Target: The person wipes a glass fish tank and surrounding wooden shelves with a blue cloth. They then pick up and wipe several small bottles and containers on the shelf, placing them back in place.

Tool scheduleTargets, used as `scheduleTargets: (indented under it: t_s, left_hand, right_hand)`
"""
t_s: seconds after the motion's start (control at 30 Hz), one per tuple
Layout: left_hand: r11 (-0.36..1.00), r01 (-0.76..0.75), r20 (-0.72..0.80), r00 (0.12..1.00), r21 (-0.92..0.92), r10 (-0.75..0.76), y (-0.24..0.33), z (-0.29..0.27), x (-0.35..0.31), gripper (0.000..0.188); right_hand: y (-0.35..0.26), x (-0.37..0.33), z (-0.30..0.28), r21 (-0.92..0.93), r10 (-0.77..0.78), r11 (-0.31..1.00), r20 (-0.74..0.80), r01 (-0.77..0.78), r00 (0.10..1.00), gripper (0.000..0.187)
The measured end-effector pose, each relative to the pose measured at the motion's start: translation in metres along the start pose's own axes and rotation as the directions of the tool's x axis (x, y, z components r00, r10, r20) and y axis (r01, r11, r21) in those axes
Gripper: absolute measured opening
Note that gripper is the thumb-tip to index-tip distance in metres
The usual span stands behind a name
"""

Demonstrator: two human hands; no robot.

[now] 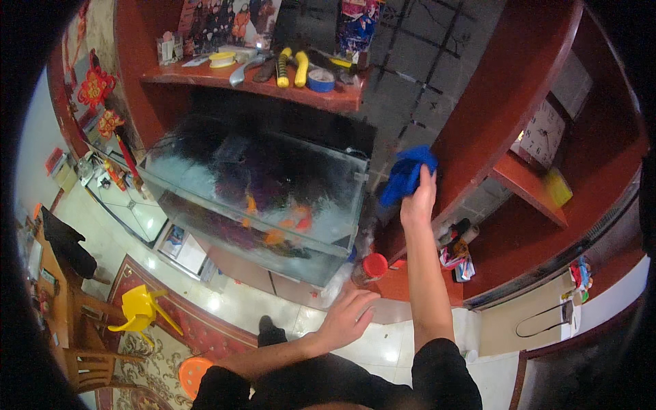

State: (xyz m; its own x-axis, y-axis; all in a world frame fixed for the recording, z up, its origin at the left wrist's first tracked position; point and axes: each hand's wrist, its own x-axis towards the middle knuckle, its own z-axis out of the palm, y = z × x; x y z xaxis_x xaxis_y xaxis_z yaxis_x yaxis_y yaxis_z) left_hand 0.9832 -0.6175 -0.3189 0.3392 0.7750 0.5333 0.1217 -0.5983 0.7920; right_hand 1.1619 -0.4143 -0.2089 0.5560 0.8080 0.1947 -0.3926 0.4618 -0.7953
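My right hand [419, 198] grips a bunched blue cloth [403, 179] against the side of a dark red wooden shelf unit [465, 154], to the right of the fish tank. Lower down, my left hand [347, 316] holds nothing, its fingers loosely stretched out. Just beyond it stands a jar with a red lid [374, 265]; I cannot tell whether the fingers touch anything there. The glass fish tank [253, 195] holds water and several orange fish [277, 236].
Above the tank, a wooden shelf [205, 74] carries yellow-handled tools [292, 67], a blue tape roll [320, 80] and photos. A square clock [542, 133] sits in the right-hand shelving. On the floor behind me stand a yellow chair [139, 307] and an orange stool [195, 376].
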Motion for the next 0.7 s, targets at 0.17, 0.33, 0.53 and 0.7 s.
scheduleTargets:
  t_s: [0.17,0.33,0.53,0.7]
  left_hand:
    - [0.982,-0.162,-0.121,0.977,0.099,0.173,0.016,-0.044,0.031,0.031]
    - [0.971,-0.185,-0.186,0.959,0.155,0.212,0.02,-0.08,0.059,0.032]
    - [0.95,-0.22,-0.165,0.952,0.22,0.259,0.003,-0.108,0.103,0.031]
    - [0.956,-0.212,-0.14,0.96,0.202,0.243,-0.012,-0.119,0.118,0.03]
  right_hand:
    - [-0.011,0.061,0.054,-0.375,-0.518,0.767,0.118,0.521,0.847,0.06]
    - [0.0,0.147,0.104,-0.831,-0.666,-0.063,0.448,0.553,0.597,0.06]
    - [0.066,0.147,0.098,-0.687,-0.257,-0.438,0.714,0.58,0.651,0.056]
    - [0.089,0.137,0.046,-0.708,-0.153,-0.304,0.697,0.638,0.701,0.047]
